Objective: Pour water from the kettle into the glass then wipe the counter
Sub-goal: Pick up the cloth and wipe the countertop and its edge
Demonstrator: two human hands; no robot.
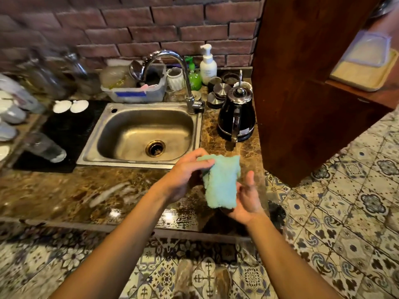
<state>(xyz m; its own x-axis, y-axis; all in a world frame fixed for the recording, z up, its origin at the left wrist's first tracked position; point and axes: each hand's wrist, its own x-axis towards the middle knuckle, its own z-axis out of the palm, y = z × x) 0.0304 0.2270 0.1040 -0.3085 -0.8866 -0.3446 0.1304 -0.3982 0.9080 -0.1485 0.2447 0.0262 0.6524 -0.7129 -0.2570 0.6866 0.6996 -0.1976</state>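
Note:
A light green cloth [220, 181] hangs between my two hands above the front right of the brown marble counter [75, 190]. My left hand [185, 173] pinches its top left corner with thumb and fingers. My right hand [246, 199] holds the cloth's lower right side from beneath, thumb up. The black kettle [236, 113] stands upright on its base, right of the sink. A clear glass [46, 148] sits at the left on a black mat; it looks blurred.
A steel sink [121, 157] with a curved tap [172, 67] fills the middle. Soap bottles [207, 65], round metal lids and a plastic tub line the brick wall. Dishes and jars crowd the left. A wooden cabinet [302, 83] blocks the right. Patterned tile floor lies below.

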